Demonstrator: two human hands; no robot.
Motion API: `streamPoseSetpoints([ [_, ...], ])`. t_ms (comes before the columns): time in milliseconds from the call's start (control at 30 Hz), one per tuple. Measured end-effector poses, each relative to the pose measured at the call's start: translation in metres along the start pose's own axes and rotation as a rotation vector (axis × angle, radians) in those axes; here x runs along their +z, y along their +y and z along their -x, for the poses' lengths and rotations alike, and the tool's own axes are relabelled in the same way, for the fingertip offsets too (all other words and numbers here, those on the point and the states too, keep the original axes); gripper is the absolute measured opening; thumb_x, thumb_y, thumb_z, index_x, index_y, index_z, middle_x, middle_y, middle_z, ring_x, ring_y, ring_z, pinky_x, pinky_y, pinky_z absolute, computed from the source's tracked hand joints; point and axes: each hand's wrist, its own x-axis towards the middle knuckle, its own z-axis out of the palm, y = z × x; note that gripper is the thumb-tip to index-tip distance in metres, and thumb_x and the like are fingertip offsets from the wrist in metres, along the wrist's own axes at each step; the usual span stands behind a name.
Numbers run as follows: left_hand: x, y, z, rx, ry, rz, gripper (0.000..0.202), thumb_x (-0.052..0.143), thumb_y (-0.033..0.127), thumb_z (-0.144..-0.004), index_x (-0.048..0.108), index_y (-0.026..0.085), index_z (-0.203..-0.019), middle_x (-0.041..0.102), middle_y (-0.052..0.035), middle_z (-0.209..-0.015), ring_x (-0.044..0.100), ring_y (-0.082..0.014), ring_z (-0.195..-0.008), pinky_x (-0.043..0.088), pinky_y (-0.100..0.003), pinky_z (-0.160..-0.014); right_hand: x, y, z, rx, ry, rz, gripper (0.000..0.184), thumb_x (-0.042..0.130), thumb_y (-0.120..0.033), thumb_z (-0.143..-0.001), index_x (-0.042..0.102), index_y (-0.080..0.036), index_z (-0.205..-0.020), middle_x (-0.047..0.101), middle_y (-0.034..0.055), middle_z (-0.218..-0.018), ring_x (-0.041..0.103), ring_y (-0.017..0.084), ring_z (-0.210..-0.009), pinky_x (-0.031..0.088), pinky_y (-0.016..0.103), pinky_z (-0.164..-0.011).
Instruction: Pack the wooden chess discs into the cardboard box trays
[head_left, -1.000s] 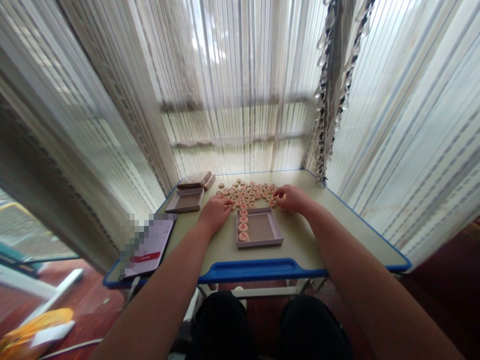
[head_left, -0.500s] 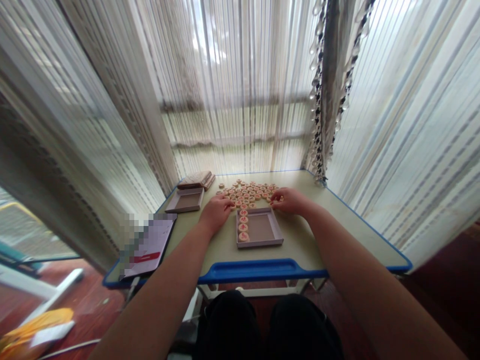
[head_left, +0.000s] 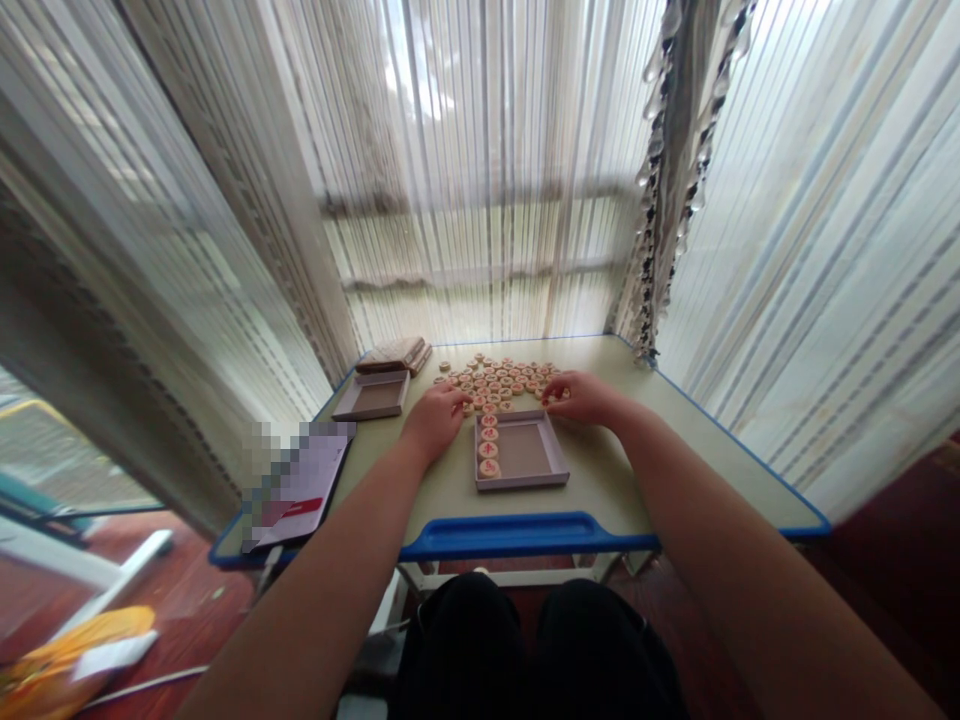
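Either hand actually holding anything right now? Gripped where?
Cannot tell. Left hand and right hand both have fingertips on the round pieces beyond the tray; any pinch is too small to see.

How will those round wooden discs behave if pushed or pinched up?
Probably stiff and light: the discs look like small wooden pucks. Lying flat on the table, they should slide, not roll, likely bumping close-packed neighbours. Their low profile may make pinching fiddly; set on edge they could roll.

Wooden xiangqi pcs (head_left: 501, 380) lie flat, scattered just behind box tray (head_left: 529, 452). Four more line tray's left wall inside.
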Motion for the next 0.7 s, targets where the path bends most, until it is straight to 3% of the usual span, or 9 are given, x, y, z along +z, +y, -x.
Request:
streamPoseSetpoints([
  [200, 0.000, -0.002, 0.000, -0.088, 0.100, -0.143, 0.025, 0.047, 0.019, -0.076, 0.067, 0.020, -0.091, 0.058, -0.0082, -0.096, 0.049, -0.0225, -0.097, 0.039, -0.037, -0.089, -0.006, 0.010, -0.002, 0.221, 0.235, 0.092, 0.029, 0.050, -0.022, -0.072, 0.067, -0.019, -0.095, 0.063, 0.0061, -0.089, 0.057, 0.015, -0.078, 0.042, 0.024, -0.072],
  [300, 0.000, -0.006, -0.002, -0.224, 0.226, -0.204, 0.028, 0.048, 0.017, -0.074, 0.066, 0.020, -0.094, 0.055, -0.0099, -0.105, 0.046, -0.0251, -0.104, 0.036, -0.042, -0.094, -0.006, 0.013, -0.002, 0.290, 0.214, 0.125, 0.028, 0.051, -0.024, -0.072, 0.068, -0.019, -0.093, 0.062, 0.0083, -0.095, 0.058, 0.017, -0.080, 0.043, 0.026, -0.073],
  [400, -0.001, -0.010, -0.002, -0.274, 0.238, -0.150, 0.033, 0.043, 0.007, -0.070, 0.067, 0.018, -0.091, 0.059, -0.0091, -0.098, 0.052, -0.0224, -0.098, 0.040, -0.038, -0.091, -0.006, 0.013, -0.001, 0.347, 0.173, 0.111, 0.027, 0.052, -0.029, -0.072, 0.068, -0.017, -0.091, 0.064, 0.0096, -0.090, 0.059, 0.018, -0.076, 0.043, 0.027, -0.068],
  [567, -0.001, -0.009, -0.001, -0.211, 0.163, -0.039, 0.043, 0.039, -0.003, -0.059, 0.067, 0.015, -0.086, 0.065, -0.0066, -0.094, 0.057, -0.0185, -0.093, 0.045, -0.029, -0.086, -0.006, 0.012, 0.001, 0.444, 0.124, 0.047, 0.026, 0.054, -0.033, -0.070, 0.068, -0.017, -0.086, 0.067, 0.0086, -0.075, 0.061, 0.019, -0.066, 0.043, 0.027, -0.059],
  [700, 0.006, -0.007, -0.003, -0.068, 0.106, -0.022, 0.043, 0.040, 0.002, -0.066, 0.065, 0.015, -0.099, 0.064, -0.0066, -0.105, 0.054, -0.0183, -0.103, 0.040, -0.032, -0.094, -0.005, 0.009, 0.001, 0.420, 0.153, 0.050, 0.023, 0.052, -0.029, -0.070, 0.068, -0.018, -0.084, 0.068, 0.0085, -0.079, 0.062, 0.019, -0.067, 0.042, 0.027, -0.058],
])
